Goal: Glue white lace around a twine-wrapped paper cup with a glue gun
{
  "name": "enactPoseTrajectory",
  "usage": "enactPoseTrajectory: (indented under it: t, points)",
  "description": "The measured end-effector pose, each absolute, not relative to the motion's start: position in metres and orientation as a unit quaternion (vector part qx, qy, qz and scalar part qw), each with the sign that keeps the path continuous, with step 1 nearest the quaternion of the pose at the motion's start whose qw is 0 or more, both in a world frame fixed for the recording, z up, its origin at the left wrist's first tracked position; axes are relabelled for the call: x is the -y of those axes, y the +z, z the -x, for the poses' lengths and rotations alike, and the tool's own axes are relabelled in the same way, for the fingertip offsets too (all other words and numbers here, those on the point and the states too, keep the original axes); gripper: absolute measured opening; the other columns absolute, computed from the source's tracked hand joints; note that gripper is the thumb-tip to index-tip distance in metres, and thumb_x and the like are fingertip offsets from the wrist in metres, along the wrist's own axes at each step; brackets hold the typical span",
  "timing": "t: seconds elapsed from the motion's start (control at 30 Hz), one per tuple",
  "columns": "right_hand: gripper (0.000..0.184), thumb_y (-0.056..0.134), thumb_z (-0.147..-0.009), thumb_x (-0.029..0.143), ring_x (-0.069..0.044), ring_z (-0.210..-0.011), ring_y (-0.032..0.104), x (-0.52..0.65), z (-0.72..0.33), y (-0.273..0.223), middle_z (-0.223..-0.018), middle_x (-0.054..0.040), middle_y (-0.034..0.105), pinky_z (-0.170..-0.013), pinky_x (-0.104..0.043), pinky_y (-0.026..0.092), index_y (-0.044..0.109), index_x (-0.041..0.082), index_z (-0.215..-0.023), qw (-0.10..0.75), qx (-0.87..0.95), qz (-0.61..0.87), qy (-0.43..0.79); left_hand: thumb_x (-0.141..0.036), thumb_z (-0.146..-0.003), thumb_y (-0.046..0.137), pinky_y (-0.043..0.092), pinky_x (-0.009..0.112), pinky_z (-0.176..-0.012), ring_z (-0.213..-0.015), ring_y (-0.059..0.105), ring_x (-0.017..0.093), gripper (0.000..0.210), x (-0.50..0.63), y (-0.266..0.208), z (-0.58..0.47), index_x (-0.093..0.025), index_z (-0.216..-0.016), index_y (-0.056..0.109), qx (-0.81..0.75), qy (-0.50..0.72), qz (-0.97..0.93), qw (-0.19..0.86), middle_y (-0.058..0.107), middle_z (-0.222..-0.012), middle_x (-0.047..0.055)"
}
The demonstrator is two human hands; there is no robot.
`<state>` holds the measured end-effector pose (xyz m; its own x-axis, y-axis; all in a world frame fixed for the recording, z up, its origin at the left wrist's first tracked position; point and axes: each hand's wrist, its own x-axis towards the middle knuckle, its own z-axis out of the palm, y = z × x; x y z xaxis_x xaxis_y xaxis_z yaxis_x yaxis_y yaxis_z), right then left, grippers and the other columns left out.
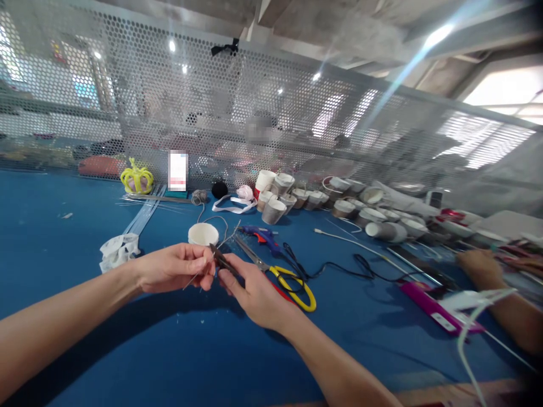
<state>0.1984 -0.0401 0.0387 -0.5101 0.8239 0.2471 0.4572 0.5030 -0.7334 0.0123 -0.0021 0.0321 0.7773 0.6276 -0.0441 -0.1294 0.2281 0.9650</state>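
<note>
My left hand point(184, 268) pinches a thin wire point(195, 278) between thumb and fingers, its ends sticking out below. Wrapped in my right hand point(254, 291) is a pair of dark pliers point(221, 258), jaws pointing up and left, close to my left fingertips. Just behind both hands stands a white cup point(203, 233), partly hidden by them. Grey cord point(218, 217) trails beside it from a small grey ball of yarn point(199, 196). Scissors with yellow and red handles point(297, 288) lie on the blue table under and beyond my right hand.
A blue glue gun point(263, 234) with black cable point(335, 268) lies behind the scissors. Several small cups and baskets point(318, 198) line the perforated screen point(254, 102). White ruffled fabric point(119, 250) is left. At right are a magenta device point(432, 308) and another person's hand point(481, 268).
</note>
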Motion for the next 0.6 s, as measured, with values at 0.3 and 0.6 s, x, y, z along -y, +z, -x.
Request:
enactPoseTrajectory:
  t: [0.3,0.6]
  points:
    - [0.015,0.046,-0.087,0.023,-0.022,-0.084,0.059,0.03,-0.195,0.022,-0.092,-0.0114,0.063,-0.073,-0.034,0.044,0.054,0.014,-0.094,0.256,0.814,0.494,0.169,-0.019,-0.075,0.051,0.029,0.03,-0.062,-0.058,0.043,0.015,0.019,0.012,0.046,-0.016,-0.017,-0.057,0.048,-0.444,0.27,-0.841,0.153,0.05,-0.056,-0.001]
    - [0.022,0.036,-0.092,0.03,-0.013,-0.064,0.053,0.035,-0.2,0.036,-0.072,-0.001,0.058,-0.063,-0.026,0.042,0.053,0.017,-0.096,0.278,0.811,0.427,0.286,-0.04,-0.083,0.048,0.035,0.025,-0.065,-0.069,0.048,0.013,0.027,0.002,0.045,-0.009,-0.016,-0.074,0.054,-0.272,0.275,-0.701,0.599,0.058,-0.072,0.001]
